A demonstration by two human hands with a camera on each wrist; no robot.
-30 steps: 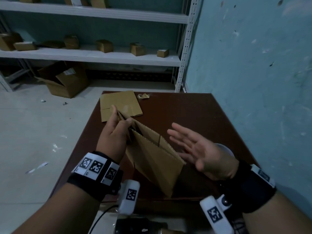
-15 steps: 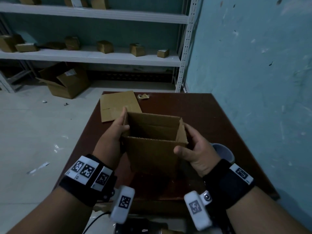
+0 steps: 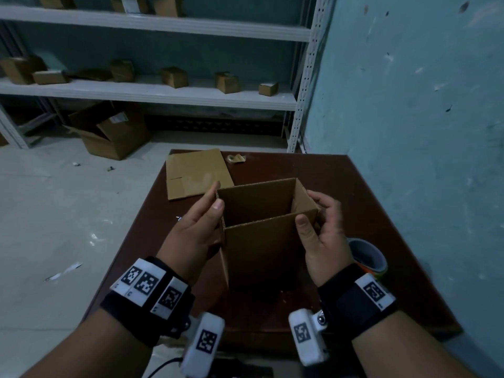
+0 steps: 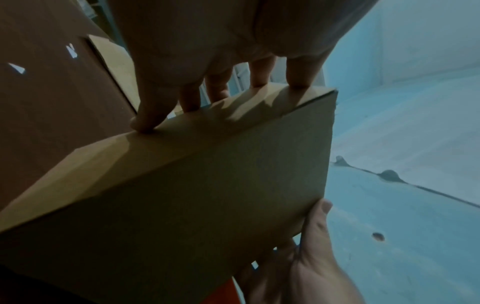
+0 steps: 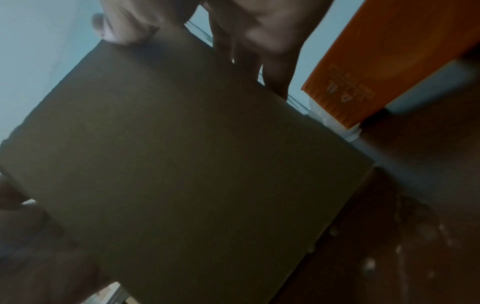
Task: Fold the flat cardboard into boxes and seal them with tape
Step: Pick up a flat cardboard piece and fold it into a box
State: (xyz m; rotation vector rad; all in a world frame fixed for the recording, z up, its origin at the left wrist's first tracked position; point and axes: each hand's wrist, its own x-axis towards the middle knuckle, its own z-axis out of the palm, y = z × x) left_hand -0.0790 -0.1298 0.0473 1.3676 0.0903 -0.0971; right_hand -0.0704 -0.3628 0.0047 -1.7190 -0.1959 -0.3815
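A brown cardboard box (image 3: 261, 249), opened into a square tube with its top open, is held upright over the dark brown table (image 3: 381, 192). My left hand (image 3: 214, 197) grips its left wall, thumb on the near panel and fingers (image 4: 192, 98) along the far edge. My right hand (image 3: 313, 214) grips the right wall, thumb in front and fingers round the back. The box (image 4: 207, 185) fills the left wrist view and the box (image 5: 182, 164) fills the right wrist view. A roll of tape (image 3: 368, 257) with an orange core (image 5: 389, 61) lies just right of my right wrist.
A flat cardboard blank (image 3: 196, 173) lies at the table's far left, with a crumpled tape scrap (image 3: 236, 158) beside it. A teal wall (image 3: 422, 132) runs close along the right. White shelves (image 3: 163, 91) with small boxes stand behind, and an open carton (image 3: 109, 135) sits on the floor.
A second ago my left hand alone held the half-flat cardboard and the right hand was open. The right hand has taken the right side, and the cardboard now stands squared open.
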